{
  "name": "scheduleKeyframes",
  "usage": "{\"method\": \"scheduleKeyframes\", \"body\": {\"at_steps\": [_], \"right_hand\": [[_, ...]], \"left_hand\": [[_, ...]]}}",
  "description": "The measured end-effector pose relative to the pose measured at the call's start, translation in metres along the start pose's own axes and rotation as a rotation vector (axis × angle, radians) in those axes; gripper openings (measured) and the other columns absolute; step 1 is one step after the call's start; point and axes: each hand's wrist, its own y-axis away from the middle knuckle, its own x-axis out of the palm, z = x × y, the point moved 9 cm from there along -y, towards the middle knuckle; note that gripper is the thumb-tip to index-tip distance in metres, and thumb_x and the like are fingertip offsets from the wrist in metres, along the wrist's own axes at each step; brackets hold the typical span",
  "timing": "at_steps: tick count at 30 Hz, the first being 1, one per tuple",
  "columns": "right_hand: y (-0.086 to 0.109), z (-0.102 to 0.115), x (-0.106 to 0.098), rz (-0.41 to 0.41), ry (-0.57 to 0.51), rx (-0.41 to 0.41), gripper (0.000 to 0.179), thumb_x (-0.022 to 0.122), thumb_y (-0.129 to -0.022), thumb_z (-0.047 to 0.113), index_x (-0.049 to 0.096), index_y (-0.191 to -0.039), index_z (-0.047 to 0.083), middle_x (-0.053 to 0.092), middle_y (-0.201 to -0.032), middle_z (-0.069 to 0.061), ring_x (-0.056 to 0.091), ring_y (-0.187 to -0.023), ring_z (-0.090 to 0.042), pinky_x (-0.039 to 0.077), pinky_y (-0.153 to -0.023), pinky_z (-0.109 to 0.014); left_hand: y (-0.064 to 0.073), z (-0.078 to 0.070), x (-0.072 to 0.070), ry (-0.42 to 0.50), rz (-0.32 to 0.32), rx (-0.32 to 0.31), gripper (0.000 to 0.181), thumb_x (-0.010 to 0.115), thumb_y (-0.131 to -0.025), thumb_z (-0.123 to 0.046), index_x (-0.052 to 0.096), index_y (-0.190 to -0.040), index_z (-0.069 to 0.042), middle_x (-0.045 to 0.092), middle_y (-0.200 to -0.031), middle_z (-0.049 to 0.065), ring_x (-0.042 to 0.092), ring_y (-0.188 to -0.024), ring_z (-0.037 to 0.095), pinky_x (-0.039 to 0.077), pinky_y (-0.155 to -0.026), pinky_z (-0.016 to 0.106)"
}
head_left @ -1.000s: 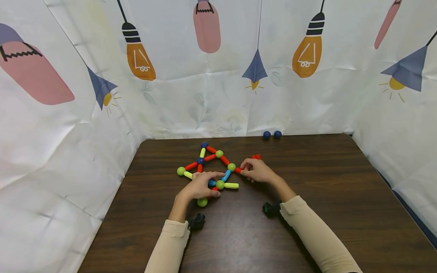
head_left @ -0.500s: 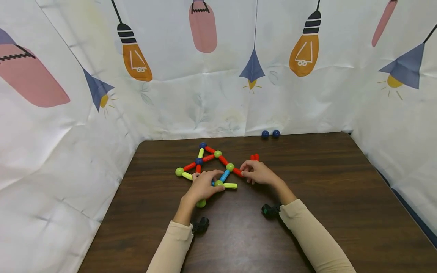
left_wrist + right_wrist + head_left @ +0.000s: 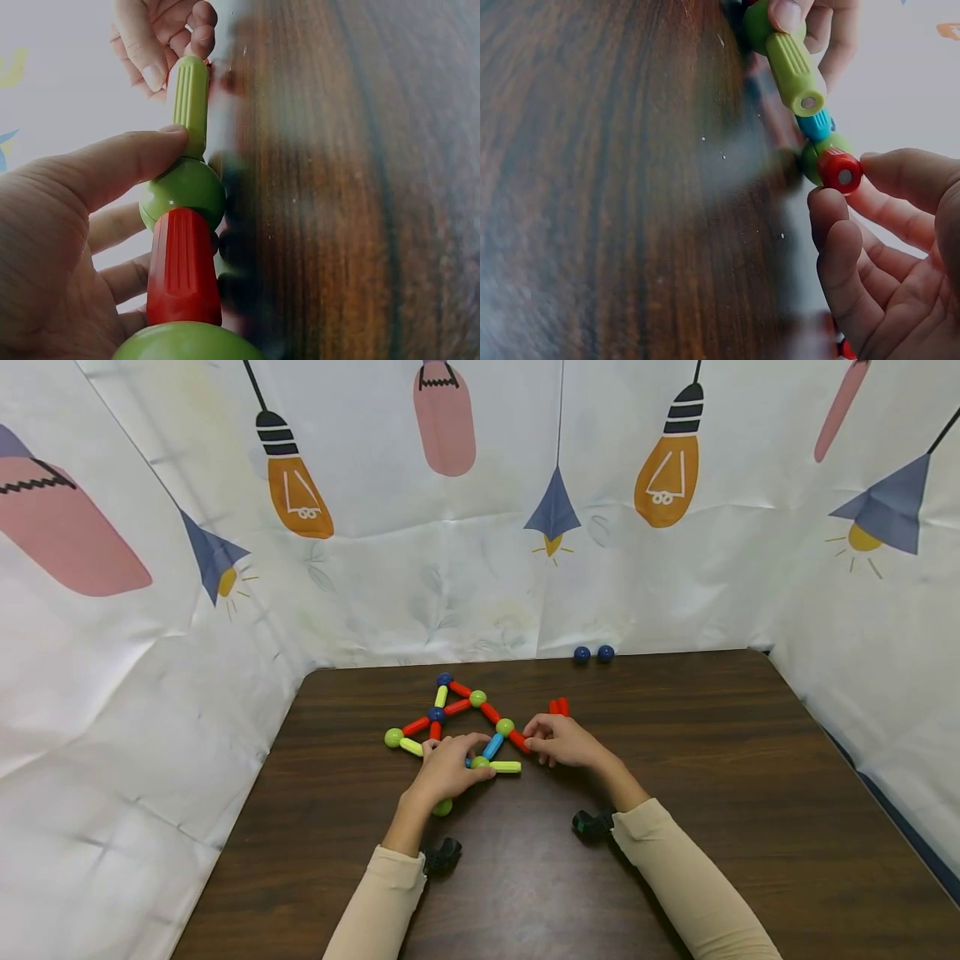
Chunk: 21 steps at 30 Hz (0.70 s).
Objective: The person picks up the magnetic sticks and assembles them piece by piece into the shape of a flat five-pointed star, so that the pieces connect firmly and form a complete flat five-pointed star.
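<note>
A flat figure of magnetic sticks and balls lies on the table. My left hand [image 3: 448, 765] covers part of its near side, gripping a green ball [image 3: 184, 193] with the thumb at the joint where a lime stick [image 3: 506, 767] sticks out to the right. My right hand [image 3: 567, 740] pinches a red magnetic stick [image 3: 519, 741] by its outer end, between thumb and fingers. That stick slants down and right from another green ball [image 3: 505, 727]. A blue stick [image 3: 492, 746] links the two green balls. In the right wrist view, the red stick's end shows a bare metal magnet.
Loose red sticks [image 3: 558, 707] lie just beyond my right hand. Two dark blue balls [image 3: 593, 654] sit at the table's back edge. The brown table [image 3: 675, 718] meets a white printed curtain [image 3: 495, 585] behind and at the sides.
The red stick in my right hand has swung toward me, from pointing nearly right to slanting down and right. My left thumb has shifted onto the green ball beside the lime stick.
</note>
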Motion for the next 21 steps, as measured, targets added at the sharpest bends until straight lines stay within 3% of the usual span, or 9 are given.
{"method": "scheduleKeyframes", "body": {"at_steps": [8,15,21], "right_hand": [[0.003,0.001,-0.018,-0.014,0.055,0.005,0.021,0.063,-0.102,0.023,0.066,-0.116,0.008,0.069,-0.090,-0.013,0.066,-0.069,-0.020,0.056,-0.061,-0.034],[0.000,-0.014,-0.069,-0.121,0.073,0.027,0.022,0.062,-0.103,0.023,0.065,-0.117,0.007,0.067,-0.100,-0.016,0.065,-0.076,-0.026,0.052,-0.061,-0.034],[-0.005,-0.031,-0.115,-0.221,0.073,0.053,0.032,0.062,-0.102,0.019,0.061,-0.128,0.001,0.063,-0.120,-0.016,0.067,-0.084,-0.028,0.050,-0.061,-0.030]], "left_hand": [[0.001,0.000,-0.001,0.010,0.000,0.013,0.054,0.079,-0.088,-0.044,0.063,-0.138,-0.029,0.064,-0.092,-0.009,0.053,-0.088,0.013,0.024,-0.096,0.050],[0.004,-0.001,-0.002,0.024,0.014,0.034,0.054,0.077,-0.090,-0.042,0.062,-0.140,-0.027,0.065,-0.094,-0.008,0.053,-0.090,0.013,0.023,-0.096,0.050],[0.004,0.000,-0.001,0.019,0.034,0.043,0.055,0.076,-0.092,-0.043,0.061,-0.142,-0.027,0.064,-0.095,-0.008,0.052,-0.089,0.014,0.022,-0.094,0.050]]}}
